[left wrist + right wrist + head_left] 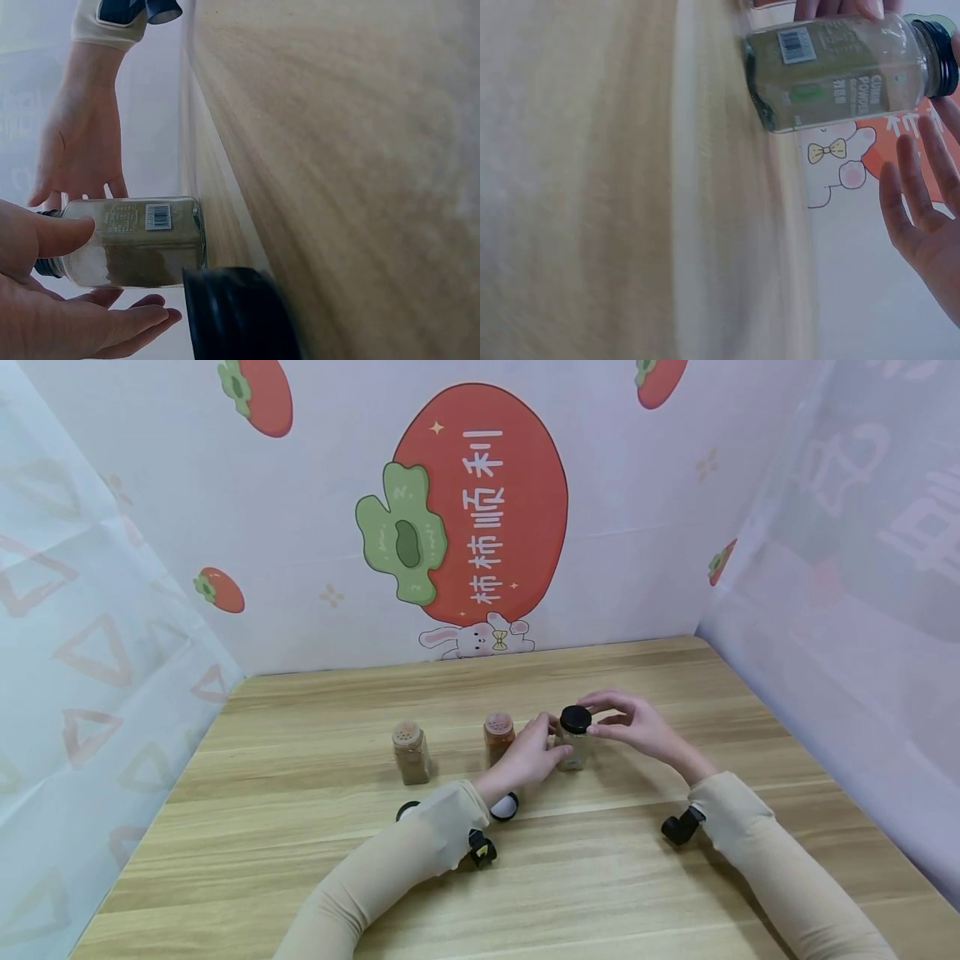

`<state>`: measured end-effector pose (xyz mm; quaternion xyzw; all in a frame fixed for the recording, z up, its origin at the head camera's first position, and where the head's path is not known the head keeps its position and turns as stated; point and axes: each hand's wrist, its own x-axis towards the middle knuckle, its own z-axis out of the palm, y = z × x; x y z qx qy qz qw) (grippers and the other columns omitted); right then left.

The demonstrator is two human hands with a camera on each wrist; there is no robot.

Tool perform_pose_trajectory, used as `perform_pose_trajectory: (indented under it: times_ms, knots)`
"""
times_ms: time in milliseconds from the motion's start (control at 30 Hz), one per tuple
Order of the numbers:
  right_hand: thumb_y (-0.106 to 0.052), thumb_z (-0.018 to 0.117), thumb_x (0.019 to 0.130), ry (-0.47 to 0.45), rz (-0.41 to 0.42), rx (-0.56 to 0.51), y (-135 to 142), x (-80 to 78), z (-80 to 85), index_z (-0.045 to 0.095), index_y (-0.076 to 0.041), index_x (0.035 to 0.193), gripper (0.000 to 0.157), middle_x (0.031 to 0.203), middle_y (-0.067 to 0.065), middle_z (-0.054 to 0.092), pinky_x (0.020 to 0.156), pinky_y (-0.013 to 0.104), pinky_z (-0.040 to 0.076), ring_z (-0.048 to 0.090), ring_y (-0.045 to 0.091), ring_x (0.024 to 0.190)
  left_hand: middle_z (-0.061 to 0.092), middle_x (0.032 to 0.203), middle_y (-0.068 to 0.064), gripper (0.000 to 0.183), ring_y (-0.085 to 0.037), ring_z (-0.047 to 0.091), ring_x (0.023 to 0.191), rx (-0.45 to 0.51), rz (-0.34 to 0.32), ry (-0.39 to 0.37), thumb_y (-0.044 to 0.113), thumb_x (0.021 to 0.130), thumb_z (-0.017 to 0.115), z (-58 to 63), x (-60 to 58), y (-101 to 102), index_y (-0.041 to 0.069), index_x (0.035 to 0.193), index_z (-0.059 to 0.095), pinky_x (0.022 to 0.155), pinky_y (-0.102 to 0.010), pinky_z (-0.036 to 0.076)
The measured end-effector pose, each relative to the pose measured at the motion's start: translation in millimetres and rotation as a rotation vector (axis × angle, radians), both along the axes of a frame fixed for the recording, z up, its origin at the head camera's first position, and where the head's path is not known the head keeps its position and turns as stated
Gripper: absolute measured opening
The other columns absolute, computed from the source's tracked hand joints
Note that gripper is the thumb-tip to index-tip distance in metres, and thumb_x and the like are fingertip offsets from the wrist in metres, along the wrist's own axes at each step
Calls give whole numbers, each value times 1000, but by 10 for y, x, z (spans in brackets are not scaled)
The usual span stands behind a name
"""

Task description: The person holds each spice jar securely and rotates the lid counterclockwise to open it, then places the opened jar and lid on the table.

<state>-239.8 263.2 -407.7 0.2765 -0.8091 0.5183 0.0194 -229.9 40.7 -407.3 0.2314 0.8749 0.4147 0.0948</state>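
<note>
A clear spice jar point(573, 753) with a "cumin powder" label and a black screw lid point(576, 719) stands upright on the table. My left hand point(528, 753) grips its body from the left, with the thumb across the near side in the left wrist view. From the right, my right hand point(637, 722) holds the lid between thumb and index finger; its other fingers are spread in the right wrist view. Greenish-brown powder point(139, 262) fills part of the jar. Just left of my left hand is a jar of reddish powder point(498, 731), partly hidden by that hand.
Farther left stands a jar of light-brown powder point(412, 758) with its perforated top showing. An upturned black lid point(505, 807) with a white inside lies below my left wrist, and another lid point(407, 809) is partly behind the left sleeve. A printed backdrop point(300, 510) rises behind the wooden table point(600, 877).
</note>
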Motion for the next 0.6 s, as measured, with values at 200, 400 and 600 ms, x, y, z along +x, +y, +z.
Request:
perform_pose_trajectory:
  times_ms: [200, 400, 600]
  knots:
    - [-7, 69, 85, -8, -70, -53, -50, 31, -42, 59, -1, 120, 37, 124, 18, 57, 89, 29, 52, 58, 12, 107, 53, 126, -15, 41, -27, 54, 112, 3, 3, 2, 21, 93, 61, -3, -3, 2, 4, 127, 47, 94, -37, 47]
    - [-8, 72, 83, -1, -124, -64, -89, 44, -67, 60, -2, 119, 38, 124, 17, 57, 90, 43, 51, 57, 7, 107, 54, 127, -14, 43, -25, 54, 113, -11, 9, 7, 23, 93, 61, -21, -9, 4, 5, 129, 46, 95, -37, 47]
    - [-11, 74, 82, -5, -145, -44, -107, 31, -74, 61, -4, 116, 37, 127, 17, 56, 91, 46, 50, 56, 4, 106, 54, 126, -13, 43, -25, 54, 114, -21, 7, 20, 25, 93, 61, -18, -6, 1, 5, 129, 47, 95, -36, 47]
